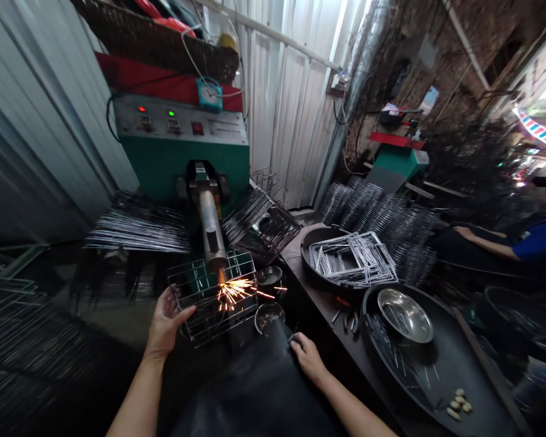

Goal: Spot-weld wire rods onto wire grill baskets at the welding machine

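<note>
My left hand (167, 318) is closed on the left edge of a wire rack (200, 335), a small basket-like grid of thin metal rods. The rack sits under the round metal electrode (212, 233) of a green spot welder (164, 164). Orange sparks (234, 291) fly from the electrode's lower end, mostly to the right. Over the dark apron (259, 382) on my lap, my right hand (308, 355) is pinched shut, apart from the rack. A thin dark tip shows at its fingers, too small to make out.
Small metal bowls (269, 315) stand just right of the rack. On the right bench, one black pan (307, 243) holds wire frames (350, 258); another (464, 340) holds a steel bowl (404, 314) and rods. Pliers (352, 323) lie between. A co-worker (537, 243) sits far right.
</note>
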A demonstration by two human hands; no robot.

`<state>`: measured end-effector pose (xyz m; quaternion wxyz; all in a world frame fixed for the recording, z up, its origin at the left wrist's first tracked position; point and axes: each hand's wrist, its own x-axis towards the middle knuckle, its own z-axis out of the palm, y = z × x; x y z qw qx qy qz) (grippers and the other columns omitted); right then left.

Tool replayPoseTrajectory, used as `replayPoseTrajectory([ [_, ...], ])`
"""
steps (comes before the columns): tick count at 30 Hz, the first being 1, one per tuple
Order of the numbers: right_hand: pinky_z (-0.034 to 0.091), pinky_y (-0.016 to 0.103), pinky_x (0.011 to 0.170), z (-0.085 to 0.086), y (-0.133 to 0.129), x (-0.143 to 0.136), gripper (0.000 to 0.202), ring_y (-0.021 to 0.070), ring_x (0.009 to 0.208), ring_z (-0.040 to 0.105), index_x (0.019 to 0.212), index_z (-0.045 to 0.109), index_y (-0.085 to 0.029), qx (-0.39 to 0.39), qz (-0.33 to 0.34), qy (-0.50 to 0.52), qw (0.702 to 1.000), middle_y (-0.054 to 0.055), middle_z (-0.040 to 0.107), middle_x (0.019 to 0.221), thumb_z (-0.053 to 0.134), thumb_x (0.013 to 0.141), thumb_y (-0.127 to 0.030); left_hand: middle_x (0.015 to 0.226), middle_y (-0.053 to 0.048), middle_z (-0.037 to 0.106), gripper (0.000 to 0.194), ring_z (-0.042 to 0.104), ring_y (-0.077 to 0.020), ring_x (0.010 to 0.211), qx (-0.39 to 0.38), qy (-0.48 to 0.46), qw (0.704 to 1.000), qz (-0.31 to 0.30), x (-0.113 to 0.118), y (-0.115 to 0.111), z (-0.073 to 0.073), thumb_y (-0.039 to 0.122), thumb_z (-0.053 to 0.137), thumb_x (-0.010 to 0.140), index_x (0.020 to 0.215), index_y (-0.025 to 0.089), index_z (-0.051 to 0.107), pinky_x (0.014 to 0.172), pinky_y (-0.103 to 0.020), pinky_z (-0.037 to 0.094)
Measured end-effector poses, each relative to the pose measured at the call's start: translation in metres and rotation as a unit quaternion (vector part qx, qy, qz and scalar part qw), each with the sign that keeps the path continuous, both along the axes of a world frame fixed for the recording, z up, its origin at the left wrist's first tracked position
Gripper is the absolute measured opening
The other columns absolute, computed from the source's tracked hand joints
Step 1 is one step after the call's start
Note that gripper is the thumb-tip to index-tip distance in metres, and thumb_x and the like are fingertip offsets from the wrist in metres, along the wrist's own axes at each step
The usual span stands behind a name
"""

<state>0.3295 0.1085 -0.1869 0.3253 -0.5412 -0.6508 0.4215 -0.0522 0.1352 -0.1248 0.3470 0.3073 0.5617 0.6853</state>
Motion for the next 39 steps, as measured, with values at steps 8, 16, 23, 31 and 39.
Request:
replayPoseTrajectory([
  [8, 0.049, 0.028, 0.076, 0.043, 0.001, -0.016, 0.011, 0.0174, 0.078, 0.064, 0.084, 0.067, -0.019, -0.003, 0.088, -0.038, 0.995, 0.002, 0.068, 0.078, 0.056, 0.087, -0.022, 0.147, -0.018, 0.049, 0.104, 0.039, -0.0394, 0.143, 0.008, 0.023, 1.000, -0.010, -0.004, -0.019, 0.013, 0.048, 0.091, 0.042, 0.133, 0.023, 0.047, 0.120, -0.059, 0.030],
  [16, 0.047, 0.023, 0.074, 0.179, 0.014, -0.097, 0.031, 0.0143, 0.084, 0.064, 0.100, 0.066, -0.021, 0.028, 0.314, -0.028, 0.948, -0.003, 0.067, 0.087, 0.079, 0.073, -0.015, 0.143, -0.013, 0.054, 0.094, 0.049, -0.0387, 0.136, -0.029, 0.326, 0.942, -0.071, -0.003, -0.085, 0.048, 0.060, 0.086, 0.050, 0.130, 0.025, 0.053, 0.118, -0.059, 0.035],
  [23, 0.047, 0.022, 0.072, 0.155, 0.020, -0.156, 0.016, 0.0116, 0.074, 0.058, 0.076, 0.061, -0.018, 0.039, 0.181, 0.062, 0.981, -0.006, 0.060, 0.074, 0.069, 0.073, -0.005, 0.134, -0.024, 0.058, 0.083, 0.047, -0.0480, 0.132, -0.096, 0.636, 0.756, -0.124, 0.033, -0.075, 0.093, 0.056, 0.080, 0.052, 0.124, 0.018, 0.065, 0.111, -0.068, 0.032],
  [31, 0.052, 0.029, 0.088, 0.123, 0.019, -0.129, 0.017, 0.0166, 0.095, 0.067, 0.102, 0.074, -0.018, -0.046, 0.313, 0.176, 0.932, 0.002, 0.072, 0.098, 0.067, 0.089, -0.025, 0.128, -0.020, 0.062, 0.078, 0.056, -0.0421, 0.119, -0.155, 0.681, 0.697, -0.165, 0.045, -0.065, 0.103, 0.058, 0.072, 0.058, 0.126, 0.021, 0.067, 0.101, -0.056, 0.044],
  [39, 0.053, 0.031, 0.094, 0.110, 0.042, -0.128, 0.025, 0.0196, 0.106, 0.068, 0.108, 0.075, -0.019, 0.155, 0.325, 0.076, 0.930, 0.009, 0.074, 0.110, 0.077, 0.083, -0.021, 0.127, -0.018, 0.063, 0.078, 0.055, -0.0431, 0.121, -0.142, 0.673, 0.713, -0.138, 0.039, -0.051, 0.085, 0.062, 0.075, 0.053, 0.123, 0.026, 0.069, 0.103, -0.056, 0.042],
])
